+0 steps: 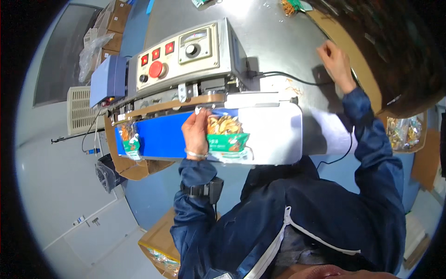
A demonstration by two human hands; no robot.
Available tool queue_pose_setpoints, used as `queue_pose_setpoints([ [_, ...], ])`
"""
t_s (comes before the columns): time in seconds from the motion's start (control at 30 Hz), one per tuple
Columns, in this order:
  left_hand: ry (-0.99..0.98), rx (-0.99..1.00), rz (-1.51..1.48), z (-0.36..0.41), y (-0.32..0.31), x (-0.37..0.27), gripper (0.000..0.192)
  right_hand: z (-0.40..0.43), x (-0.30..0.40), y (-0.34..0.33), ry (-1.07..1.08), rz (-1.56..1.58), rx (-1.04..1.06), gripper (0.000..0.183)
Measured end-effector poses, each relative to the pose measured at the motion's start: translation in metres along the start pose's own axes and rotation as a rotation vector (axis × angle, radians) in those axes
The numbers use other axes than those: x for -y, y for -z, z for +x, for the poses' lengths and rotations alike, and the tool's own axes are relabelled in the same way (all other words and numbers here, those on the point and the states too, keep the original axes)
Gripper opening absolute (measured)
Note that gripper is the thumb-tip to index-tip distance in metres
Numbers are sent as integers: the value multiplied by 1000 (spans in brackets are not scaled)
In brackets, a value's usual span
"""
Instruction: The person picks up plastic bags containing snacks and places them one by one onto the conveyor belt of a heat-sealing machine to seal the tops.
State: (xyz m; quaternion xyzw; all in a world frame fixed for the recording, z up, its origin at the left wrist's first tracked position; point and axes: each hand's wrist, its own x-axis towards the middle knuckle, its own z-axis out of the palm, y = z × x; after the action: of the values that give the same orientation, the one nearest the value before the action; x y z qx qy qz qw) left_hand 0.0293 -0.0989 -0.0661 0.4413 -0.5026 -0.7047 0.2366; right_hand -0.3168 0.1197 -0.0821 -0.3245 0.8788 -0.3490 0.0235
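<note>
My left hand (196, 134) pinches the top left corner of a clear and green plastic pouch of dried slices (226, 139), by the band of a continuous band sealer (181, 59). The pouch lies over the sealer's conveyor belt (162, 134), which looks blue at left and white at right. A second filled pouch (129, 141) is at the belt's left end, its top edge at the sealing band. Away to the right, my right hand (336, 64) hovers over the metal table with curled fingers, and I see nothing in it.
A black cable (296, 74) crosses the metal table (271, 35) behind the belt. Another pouch (294, 6) lies at the table's far right. A cardboard box (130, 171) stands under the belt's left end. Pouches fill a box (422, 139) at right and one (156, 240) at lower left.
</note>
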Motion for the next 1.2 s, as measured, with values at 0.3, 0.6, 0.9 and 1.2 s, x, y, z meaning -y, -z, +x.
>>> queue_pose_setpoints([
  [0.3, -118, -284, 345, -13, 31, -30, 24, 190, -104, -94, 324, -572, 85, 82],
  [0.6, -403, -452, 528, -73, -29, -57, 24, 221, -107, -121, 258, -560, 38, 45],
  [0.9, -399, 449, 355, -55, -149, -40, 84, -8, 76, 22, 531, 209, -15, 70],
  [1.2, 14, 539, 27, -51, -110, -19, 27, -92, 94, 36, 70, 427, 164, 42],
])
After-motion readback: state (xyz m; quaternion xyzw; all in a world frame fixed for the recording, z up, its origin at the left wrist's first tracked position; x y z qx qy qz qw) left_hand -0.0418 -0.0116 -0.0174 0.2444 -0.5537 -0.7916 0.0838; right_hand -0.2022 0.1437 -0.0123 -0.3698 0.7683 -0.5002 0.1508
